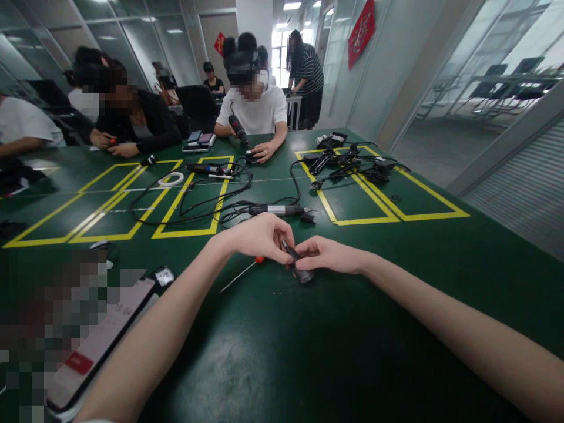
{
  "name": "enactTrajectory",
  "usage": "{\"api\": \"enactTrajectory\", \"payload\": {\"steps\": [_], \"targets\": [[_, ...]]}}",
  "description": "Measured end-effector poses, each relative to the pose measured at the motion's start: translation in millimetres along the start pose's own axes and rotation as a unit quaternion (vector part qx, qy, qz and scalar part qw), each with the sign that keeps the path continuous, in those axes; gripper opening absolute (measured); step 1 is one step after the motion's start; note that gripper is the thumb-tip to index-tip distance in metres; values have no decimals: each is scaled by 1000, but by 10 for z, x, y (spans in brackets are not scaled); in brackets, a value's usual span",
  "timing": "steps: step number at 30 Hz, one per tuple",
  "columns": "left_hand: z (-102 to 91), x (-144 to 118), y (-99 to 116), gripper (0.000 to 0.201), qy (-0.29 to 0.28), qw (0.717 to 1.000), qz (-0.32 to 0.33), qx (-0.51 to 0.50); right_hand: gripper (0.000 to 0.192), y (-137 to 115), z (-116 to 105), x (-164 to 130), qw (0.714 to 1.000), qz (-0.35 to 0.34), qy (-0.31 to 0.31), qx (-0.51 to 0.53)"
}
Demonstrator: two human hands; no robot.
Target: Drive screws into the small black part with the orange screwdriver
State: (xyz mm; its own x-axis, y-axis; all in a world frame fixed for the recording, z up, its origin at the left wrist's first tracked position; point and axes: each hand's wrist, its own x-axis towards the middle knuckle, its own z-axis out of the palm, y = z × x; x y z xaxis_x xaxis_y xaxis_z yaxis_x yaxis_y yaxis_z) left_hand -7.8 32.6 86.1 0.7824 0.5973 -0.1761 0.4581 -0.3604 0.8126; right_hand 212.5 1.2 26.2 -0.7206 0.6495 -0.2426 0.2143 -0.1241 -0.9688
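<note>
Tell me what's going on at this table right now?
The person's left hand and right hand meet over a small dark part held between the fingers, just above the green table. A red-handled screwdriver lies under the left hand. Corded tools lie beyond; co-workers sit opposite.

So there's this small dark gadget (298, 265), grey-black and kind of stubby, sitting low on the green table right where both hands meet. It's tilted, with a narrow upper end poking up between the fingertips and a rounder, fatter end resting on the tabletop. Most of it is covered, so finer details are hard to make out. Just to its left lies a thin screwdriver (241, 274) with an orange-red collar, shaft pointing down-left.
</note>
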Motion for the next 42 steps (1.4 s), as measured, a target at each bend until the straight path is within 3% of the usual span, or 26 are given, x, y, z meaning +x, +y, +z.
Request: {"api": "enactTrajectory", "payload": {"steps": [6,9,12,14,19,29,33,37,40,42], "targets": [[114,48,-10,16,19,999,7,36,51,-55,-72,-42,999,36,-24,-5],[100,78,-73,21,-12,1000,-10,10,49,-77,-103,-55,997,41,-27,-54],[27,92,-170,38,-70,996,-36,-35,41,-100,-130,-74,990,23,-25,-139],[-34,90,-236,44,-76,995,-52,-49,34,-113,-144,-88,978,2,-13,-210],[-138,80,-353,37,-4,998,-68,17,28,-141,-183,-124,940,-79,58,-326],[-60,196,-652,18,180,977,-65,92,29,-436,-237,-296,922,-162,138,-322],[57,244,-753,13,257,958,-53,116,22,-417,7,-241,872,-237,161,-397],[101,264,-816,16,296,946,-44,123,21,-214,220,-50,783,-257,140,-549],[96,274,-850,17,305,944,-39,119,24,-131,188,9,741,-263,103,-608],[95,285,-872,16,308,944,-37,117,28,-144,98,-40,741,-293,109,-595]]}}
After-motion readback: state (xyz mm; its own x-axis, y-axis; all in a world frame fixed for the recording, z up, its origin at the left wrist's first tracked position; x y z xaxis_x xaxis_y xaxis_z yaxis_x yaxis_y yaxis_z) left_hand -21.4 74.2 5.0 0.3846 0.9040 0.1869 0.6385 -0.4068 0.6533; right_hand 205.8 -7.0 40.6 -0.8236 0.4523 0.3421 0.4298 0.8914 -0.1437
